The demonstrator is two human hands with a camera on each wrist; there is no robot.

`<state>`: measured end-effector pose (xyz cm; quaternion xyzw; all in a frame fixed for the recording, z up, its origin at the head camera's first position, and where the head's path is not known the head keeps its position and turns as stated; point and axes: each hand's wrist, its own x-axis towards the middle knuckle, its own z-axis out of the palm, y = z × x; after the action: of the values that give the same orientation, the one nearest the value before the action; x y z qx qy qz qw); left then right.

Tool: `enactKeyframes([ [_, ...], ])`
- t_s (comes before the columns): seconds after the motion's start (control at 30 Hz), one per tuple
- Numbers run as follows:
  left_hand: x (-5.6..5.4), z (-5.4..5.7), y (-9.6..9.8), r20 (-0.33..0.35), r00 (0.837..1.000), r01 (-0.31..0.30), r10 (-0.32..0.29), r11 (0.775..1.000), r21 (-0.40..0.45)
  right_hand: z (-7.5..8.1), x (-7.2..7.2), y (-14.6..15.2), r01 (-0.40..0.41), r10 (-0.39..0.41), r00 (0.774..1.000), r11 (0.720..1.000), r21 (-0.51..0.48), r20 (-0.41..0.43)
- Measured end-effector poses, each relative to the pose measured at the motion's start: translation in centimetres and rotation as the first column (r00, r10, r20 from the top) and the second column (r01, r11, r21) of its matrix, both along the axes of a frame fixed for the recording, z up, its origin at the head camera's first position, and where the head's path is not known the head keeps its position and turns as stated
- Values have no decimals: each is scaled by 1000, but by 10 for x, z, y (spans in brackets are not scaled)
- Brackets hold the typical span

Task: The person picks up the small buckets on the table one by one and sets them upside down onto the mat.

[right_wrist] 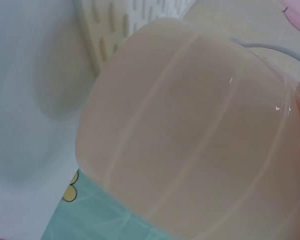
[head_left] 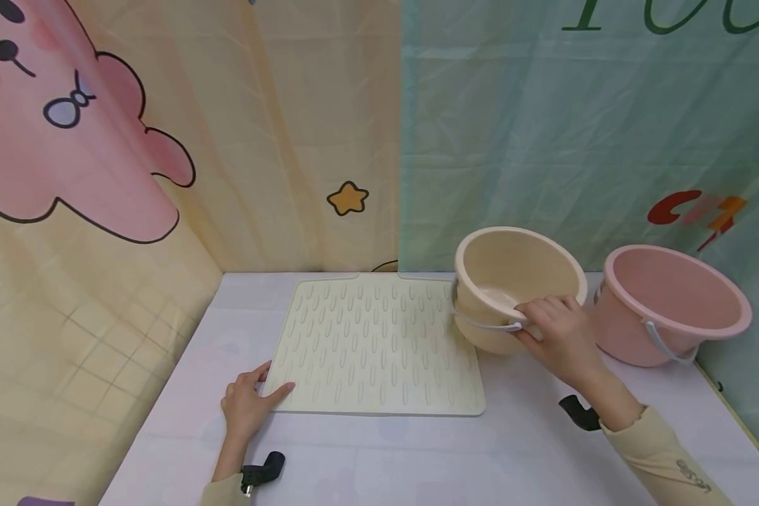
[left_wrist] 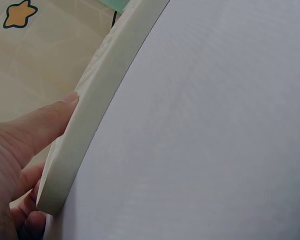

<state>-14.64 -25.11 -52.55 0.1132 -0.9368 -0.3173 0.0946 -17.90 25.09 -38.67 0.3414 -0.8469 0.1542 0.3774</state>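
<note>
A cream board (head_left: pixel 379 344) with rows of raised oval ridges lies flat on the table. My left hand (head_left: pixel 247 404) pinches its near left corner; in the left wrist view the thumb (left_wrist: pixel 50 122) rests on top and the other fingers curl at the board's thick edge (left_wrist: pixel 97 107). To the right, my right hand (head_left: pixel 559 341) grips the near rim of a cream bucket (head_left: pixel 490 334), thumb outside. This bucket overlaps the board's right side in the head view. Its side (right_wrist: pixel 179 135) fills much of the right wrist view; whether its base touches the table is unclear.
A pink bucket (head_left: pixel 632 337) with a white handle stands right of the cream one, near the table's right edge. Printed curtains (head_left: pixel 291 140) hang behind the white table (head_left: pixel 379 464). Each wrist wears a black mount (head_left: pixel 266 469).
</note>
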Motion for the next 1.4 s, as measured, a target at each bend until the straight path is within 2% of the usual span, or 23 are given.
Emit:
enactKeyframes([
  [0.23, 1, 2, 2, 10, 1000, -7, 7, 1000, 3, 5, 6, -20, -111, 110, 994, 992, -54, -24],
  [0.43, 2, 3, 2, 2, 1000, -5, 5, 1000, 4, 6, 8, -39, -160, 160, 987, 984, -75, -4],
  [0.87, 0, 1, 1, 3, 1000, -5, 5, 1000, 20, 11, 3, -76, -229, 235, 969, 969, -93, 70],
  [1.13, 1, 3, 2, -9, 1000, -9, 9, 1000, 28, 19, 3, -94, -217, 240, 959, 964, -154, 152],
  [1.4, 0, 1, 3, -18, 1000, -9, 10, 1000, 24, 15, -1, -110, -245, 291, 939, 940, -239, 181],
])
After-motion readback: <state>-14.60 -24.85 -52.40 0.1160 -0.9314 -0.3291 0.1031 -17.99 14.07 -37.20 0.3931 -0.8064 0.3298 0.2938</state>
